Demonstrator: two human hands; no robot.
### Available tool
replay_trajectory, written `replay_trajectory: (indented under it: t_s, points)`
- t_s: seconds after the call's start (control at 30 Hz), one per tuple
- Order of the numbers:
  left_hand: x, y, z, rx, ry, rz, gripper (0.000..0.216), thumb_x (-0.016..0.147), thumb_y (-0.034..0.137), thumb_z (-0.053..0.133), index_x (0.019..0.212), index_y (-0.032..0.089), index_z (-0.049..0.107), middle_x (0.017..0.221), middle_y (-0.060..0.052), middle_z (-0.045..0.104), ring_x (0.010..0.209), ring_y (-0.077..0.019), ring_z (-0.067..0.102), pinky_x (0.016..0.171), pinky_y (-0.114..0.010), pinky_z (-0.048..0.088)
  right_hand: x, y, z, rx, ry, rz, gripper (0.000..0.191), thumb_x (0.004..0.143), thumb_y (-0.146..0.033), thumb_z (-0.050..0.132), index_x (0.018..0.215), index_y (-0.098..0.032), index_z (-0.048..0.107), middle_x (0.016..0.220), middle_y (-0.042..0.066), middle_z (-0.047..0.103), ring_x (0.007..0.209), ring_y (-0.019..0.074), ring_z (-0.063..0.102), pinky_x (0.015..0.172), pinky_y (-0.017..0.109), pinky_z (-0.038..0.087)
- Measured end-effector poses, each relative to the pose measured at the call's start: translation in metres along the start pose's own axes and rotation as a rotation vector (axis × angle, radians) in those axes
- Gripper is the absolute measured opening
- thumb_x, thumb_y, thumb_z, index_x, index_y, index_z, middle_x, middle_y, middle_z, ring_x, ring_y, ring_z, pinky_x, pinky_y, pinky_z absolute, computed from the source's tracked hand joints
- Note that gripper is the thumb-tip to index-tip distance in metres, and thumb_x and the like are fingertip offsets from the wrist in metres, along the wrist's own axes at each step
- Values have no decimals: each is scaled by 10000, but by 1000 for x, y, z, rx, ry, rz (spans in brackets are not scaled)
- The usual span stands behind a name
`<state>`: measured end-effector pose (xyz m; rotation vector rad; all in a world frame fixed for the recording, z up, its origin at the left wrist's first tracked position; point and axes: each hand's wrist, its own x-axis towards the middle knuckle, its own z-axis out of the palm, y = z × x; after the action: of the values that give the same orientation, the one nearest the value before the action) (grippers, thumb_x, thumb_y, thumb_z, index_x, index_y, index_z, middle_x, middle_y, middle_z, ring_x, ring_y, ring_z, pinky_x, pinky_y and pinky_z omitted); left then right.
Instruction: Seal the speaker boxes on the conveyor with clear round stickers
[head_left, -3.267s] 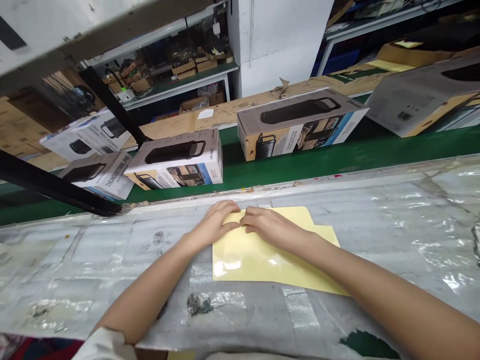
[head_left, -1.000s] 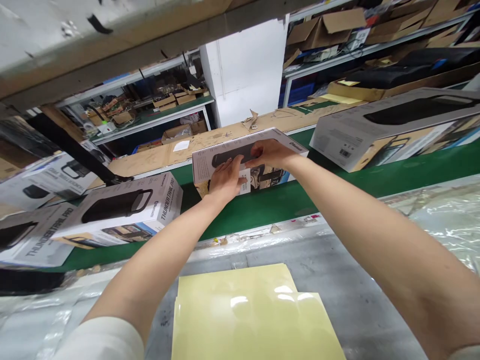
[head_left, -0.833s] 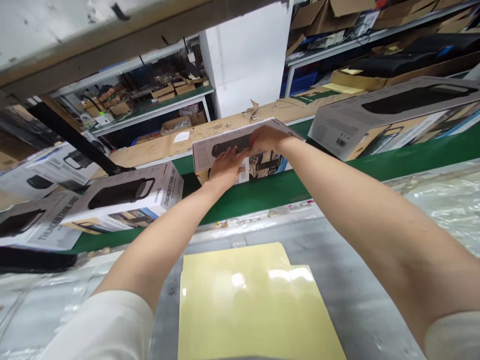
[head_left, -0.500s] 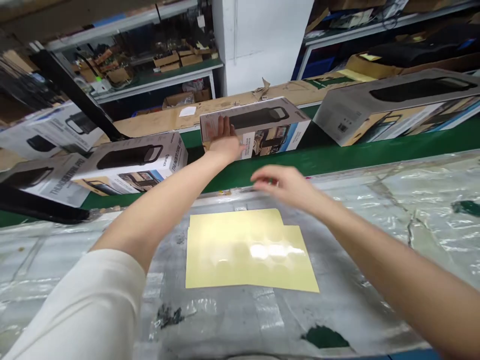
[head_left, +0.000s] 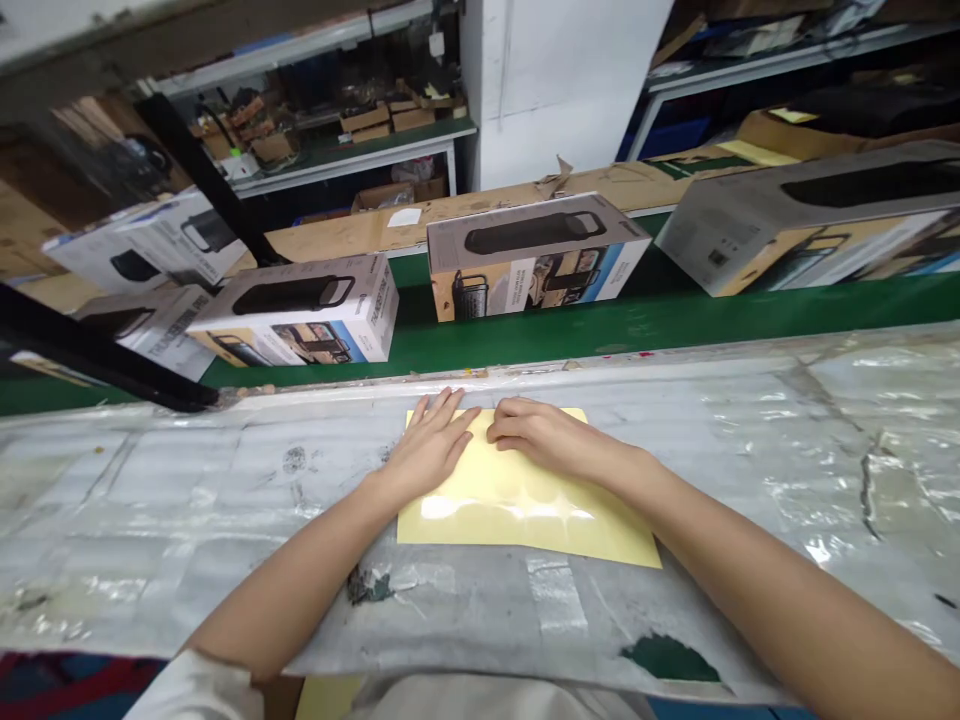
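Observation:
Both my hands rest on a pale yellow glossy sheet (head_left: 517, 505) lying on the plastic-covered bench (head_left: 750, 450). My left hand (head_left: 431, 447) lies flat on the sheet's far left corner with its fingers spread. My right hand (head_left: 536, 437) sits beside it on the sheet's far edge, fingers curled down against the paper. The fingertips of the two hands nearly meet. Beyond the bench, a printed speaker box (head_left: 534, 255) stands on the green conveyor belt (head_left: 637, 325), apart from both hands.
More speaker boxes stand on the belt: one at left (head_left: 296, 310), others further left (head_left: 146, 240), a large one at right (head_left: 810, 215). A black bar (head_left: 97, 360) crosses the left. Cardboard strip and shelves lie behind.
Both hands left the speaker box on the belt and came back down onto the yellow sheet. The box stays on the belt, carrying a white label on its front.

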<state>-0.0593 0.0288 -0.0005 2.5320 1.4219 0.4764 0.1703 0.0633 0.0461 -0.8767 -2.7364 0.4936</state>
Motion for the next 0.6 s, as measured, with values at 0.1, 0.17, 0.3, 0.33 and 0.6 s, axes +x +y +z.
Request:
replay_trajectory:
  t_s: [0.1,0.17,0.3,0.33,0.6]
  points:
    - [1,1,1,26,9,20,463,1082,305,348,1518,218,476,1668,-141,318,1573,-294,226,1274,-568,201,-3,0,0,48,3,12,208,992,-177,506,920,-198,700,936,73,605,870,236,618,780,352,477]
    - [1,2,0,39,14,21,464,1080,297,354,1520,211,475,1666,-148,319,1570,-299,236,1273,-567,208,-5,-1,1,56,0,28,213,1001,-190,481,937,-203,683,945,73,599,882,237,611,786,357,478]
    - [0,1,1,43,31,23,459,1080,303,360,1514,220,483,1660,-143,335,1567,-296,247,1268,-566,229,-6,-2,2,52,7,34,195,999,-197,484,1021,-213,677,977,81,599,926,247,606,815,372,482]
    - [0,0,1,44,35,28,457,1080,305,360,1511,222,486,1658,-143,339,1566,-295,250,1266,-568,234,-5,-2,3,48,0,36,193,995,-193,486,1010,-212,677,972,80,596,918,245,605,812,372,482]
    - [0,0,1,12,52,27,444,1073,298,376,1492,237,508,1650,-133,359,1564,-284,262,1267,-572,236,-4,-2,2,39,2,40,199,1002,-199,465,949,-221,655,937,64,581,883,231,598,785,356,485]
